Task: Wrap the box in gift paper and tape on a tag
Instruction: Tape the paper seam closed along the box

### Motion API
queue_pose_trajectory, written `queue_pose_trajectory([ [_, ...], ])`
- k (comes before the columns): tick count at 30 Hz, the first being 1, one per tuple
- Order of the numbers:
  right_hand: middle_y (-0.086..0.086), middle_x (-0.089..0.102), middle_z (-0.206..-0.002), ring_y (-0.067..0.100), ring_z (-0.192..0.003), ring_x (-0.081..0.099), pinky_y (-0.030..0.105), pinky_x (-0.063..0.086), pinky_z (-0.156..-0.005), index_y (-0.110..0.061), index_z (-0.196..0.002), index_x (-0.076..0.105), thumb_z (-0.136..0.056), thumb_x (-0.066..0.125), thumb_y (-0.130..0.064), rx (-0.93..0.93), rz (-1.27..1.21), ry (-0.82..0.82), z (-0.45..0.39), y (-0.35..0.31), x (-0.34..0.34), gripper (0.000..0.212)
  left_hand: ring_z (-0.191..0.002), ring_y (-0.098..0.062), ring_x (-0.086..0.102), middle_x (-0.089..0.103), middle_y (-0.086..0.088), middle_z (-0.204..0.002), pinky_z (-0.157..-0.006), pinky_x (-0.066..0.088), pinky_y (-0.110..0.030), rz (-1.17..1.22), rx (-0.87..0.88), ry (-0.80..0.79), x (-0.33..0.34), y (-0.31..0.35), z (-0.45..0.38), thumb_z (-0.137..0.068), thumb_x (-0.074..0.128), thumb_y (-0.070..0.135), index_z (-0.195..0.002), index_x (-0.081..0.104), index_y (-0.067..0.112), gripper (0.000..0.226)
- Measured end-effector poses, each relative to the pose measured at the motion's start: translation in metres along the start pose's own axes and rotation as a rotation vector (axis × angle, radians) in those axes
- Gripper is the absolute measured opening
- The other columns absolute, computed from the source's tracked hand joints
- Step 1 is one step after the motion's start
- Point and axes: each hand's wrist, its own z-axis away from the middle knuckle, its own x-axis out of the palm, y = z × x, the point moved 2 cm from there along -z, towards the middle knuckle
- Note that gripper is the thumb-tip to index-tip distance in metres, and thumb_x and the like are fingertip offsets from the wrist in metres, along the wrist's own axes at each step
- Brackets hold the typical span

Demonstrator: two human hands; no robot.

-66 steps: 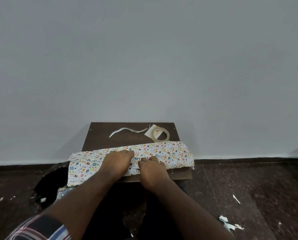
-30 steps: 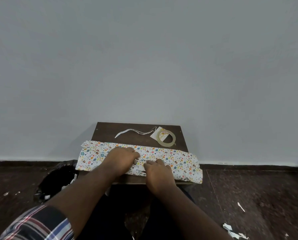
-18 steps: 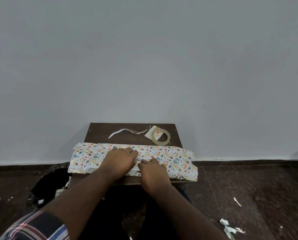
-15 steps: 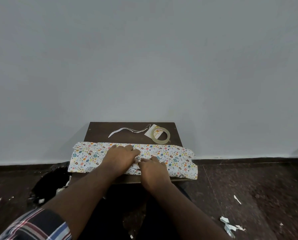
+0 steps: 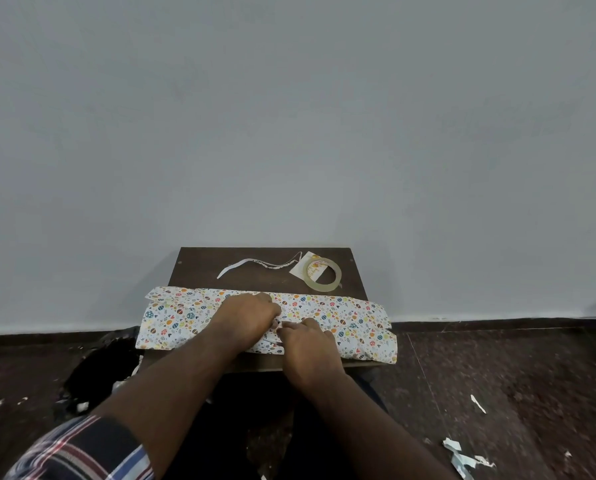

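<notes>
Both hands on the wrapped box at the near edge of the table.

The left hand (image 5: 246, 318) lies palm-down on the gift paper (image 5: 355, 323), fingers bent at the paper's seam; whether they pinch the paper cannot be told. The right hand (image 5: 308, 344) sits just beside it, knuckles up, fingertips meeting the left hand's at the seam; its grip likewise cannot be told. The box itself is hidden under the patterned paper, which extends well past both hands to either side and overhangs the small dark table (image 5: 199, 265). Beyond the hands, toward the wall, lie a tape roll (image 5: 324, 289) resting on a tag (image 5: 298, 270), and a white paper strip (image 5: 241, 266) further left. Paper scraps (image 5: 462, 457) lie on the floor right of the right forearm.
</notes>
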Motion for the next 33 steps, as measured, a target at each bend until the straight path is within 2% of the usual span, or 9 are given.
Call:
queue_pose_trajectory([
  [3,0.001,0.056,-0.139,0.027,-0.13,0.042,0.05,0.039,-0.102,-0.014,-0.127,0.06,-0.096,0.046,-0.009,0.005,0.013,-0.009,0.0,-0.001,-0.001,0.034,-0.1,-0.027,0.065,0.062,-0.001,-0.108,-0.071,0.048,-0.038,-0.04,0.006,-0.013,-0.002,0.002,0.001,-0.1,0.045,0.019,-0.109,0.062,0.022,0.02],
  [7,0.001,0.049,-0.15,0.028,-0.134,0.039,0.05,0.038,-0.104,-0.014,-0.134,0.055,-0.097,0.046,-0.009,0.003,0.024,-0.015,0.001,-0.001,0.002,0.038,-0.096,-0.029,0.065,0.062,-0.003,-0.105,-0.065,0.04,-0.036,-0.068,0.0,0.005,-0.005,0.005,0.004,-0.1,0.043,0.018,-0.107,0.057,0.02,0.015],
  [12,-0.001,0.048,-0.149,0.027,-0.135,0.037,0.052,0.037,-0.105,-0.016,-0.136,0.053,-0.098,0.046,-0.012,-0.001,0.028,-0.027,-0.001,0.0,0.004,0.039,-0.1,-0.028,0.065,0.062,-0.002,-0.111,-0.066,0.034,-0.032,-0.075,-0.018,0.006,-0.006,0.011,0.009,-0.1,0.046,0.02,-0.114,0.058,0.02,0.018],
  [16,-0.003,0.044,-0.154,0.026,-0.135,0.037,0.052,0.036,-0.105,-0.016,-0.138,0.052,-0.097,0.046,-0.01,-0.008,0.006,-0.028,0.001,0.0,0.005,0.042,-0.1,-0.027,0.066,0.063,-0.001,-0.111,-0.065,0.035,-0.035,-0.081,-0.05,0.018,-0.005,0.009,0.01,-0.099,0.045,0.021,-0.113,0.057,0.023,0.019],
  [24,-0.006,0.051,-0.145,0.024,-0.133,0.037,0.05,0.035,-0.104,-0.02,-0.138,0.053,-0.097,0.045,-0.012,-0.017,-0.017,-0.011,0.0,0.002,0.005,0.043,-0.094,-0.027,0.067,0.066,-0.001,-0.106,-0.065,0.036,-0.034,-0.048,-0.071,0.064,0.005,0.009,0.017,-0.1,0.045,0.026,-0.108,0.06,0.026,0.017],
  [26,-0.007,0.051,-0.146,0.024,-0.133,0.038,0.049,0.036,-0.104,-0.021,-0.139,0.053,-0.096,0.047,-0.011,-0.028,-0.038,-0.006,-0.001,0.004,0.006,0.045,-0.093,-0.027,0.068,0.067,0.0,-0.105,-0.069,0.044,-0.034,-0.024,-0.082,0.084,0.009,0.008,0.018,-0.1,0.046,0.028,-0.107,0.062,0.027,0.018],
  [27,-0.006,0.053,-0.145,0.024,-0.132,0.039,0.048,0.038,-0.104,-0.021,-0.139,0.054,-0.096,0.047,-0.011,-0.032,-0.048,-0.004,0.0,0.006,0.005,0.045,-0.095,-0.025,0.068,0.066,0.001,-0.106,-0.077,0.048,-0.035,-0.014,-0.085,0.079,0.011,0.007,0.018,-0.099,0.046,0.028,-0.107,0.064,0.027,0.019],
  [30,0.001,0.063,-0.134,0.024,-0.123,0.052,0.042,0.045,-0.103,-0.024,-0.136,0.061,-0.096,0.046,-0.01,0.011,-0.159,0.052,-0.001,0.01,0.001,0.045,-0.1,-0.019,0.066,0.066,0.006,-0.111,-0.1,0.044,-0.041,0.044,-0.08,0.05,0.012,0.005,0.019,-0.098,0.046,0.029,-0.108,0.066,0.028,0.023],
  [33,0.001,0.063,-0.127,0.022,-0.118,0.054,0.038,0.048,-0.098,-0.022,-0.134,0.063,-0.099,0.045,-0.014,0.082,-0.25,0.191,-0.005,0.018,-0.005,0.04,-0.106,-0.017,0.066,0.064,0.009,-0.124,-0.104,0.044,-0.045,0.115,-0.085,0.028,0.012,0.005,0.021,-0.1,0.044,0.033,-0.121,0.066,0.031,0.031],
])
